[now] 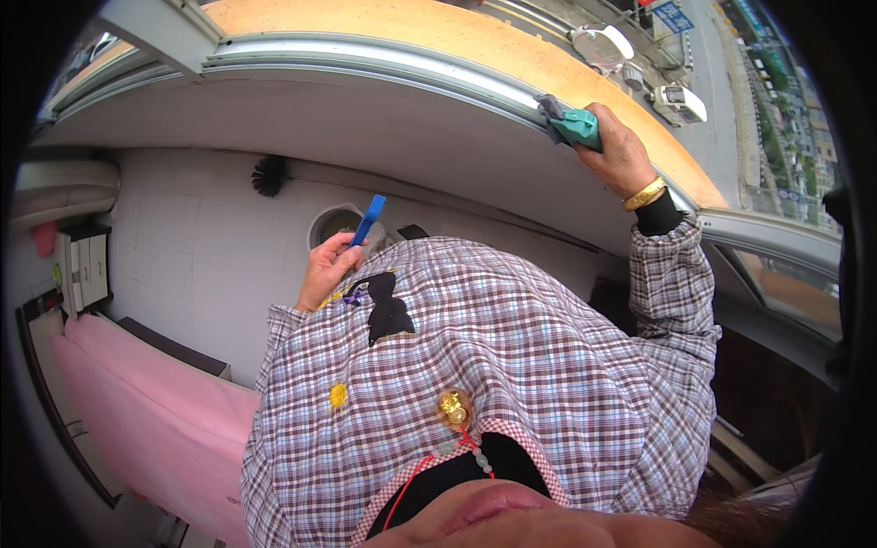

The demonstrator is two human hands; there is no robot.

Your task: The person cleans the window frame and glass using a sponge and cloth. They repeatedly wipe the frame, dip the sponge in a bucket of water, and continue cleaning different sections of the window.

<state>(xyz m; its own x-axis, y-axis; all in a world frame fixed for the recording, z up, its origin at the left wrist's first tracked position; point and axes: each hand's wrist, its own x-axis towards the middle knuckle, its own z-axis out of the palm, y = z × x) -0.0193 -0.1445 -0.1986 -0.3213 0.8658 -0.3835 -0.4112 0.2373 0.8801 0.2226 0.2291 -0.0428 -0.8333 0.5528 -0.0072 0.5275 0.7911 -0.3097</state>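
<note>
My right hand (pixel 620 154), at the upper right, grips a teal plastic tool (pixel 579 129) with a grey cloth (pixel 549 108) at its far end. The cloth touches the metal window track (pixel 411 65) along the sill. Near the front of my checked smock, my left hand (pixel 331 268) holds a blue plastic handle-like piece (pixel 368 219) between thumb and fingers, pointing up and away. Whether that blue piece has a working end hidden in the hand, I cannot tell. Just beyond the left hand, a round bucket (pixel 316 226) stands on the floor, partly hidden.
Beyond the track runs a tan outer ledge (pixel 479 44), with a street and vehicles below. A black round brush (pixel 269 176) on a long pole lies by the wall. A pink-covered bed or table (pixel 157 418) and a small drawer cabinet (pixel 89 270) stand at the left.
</note>
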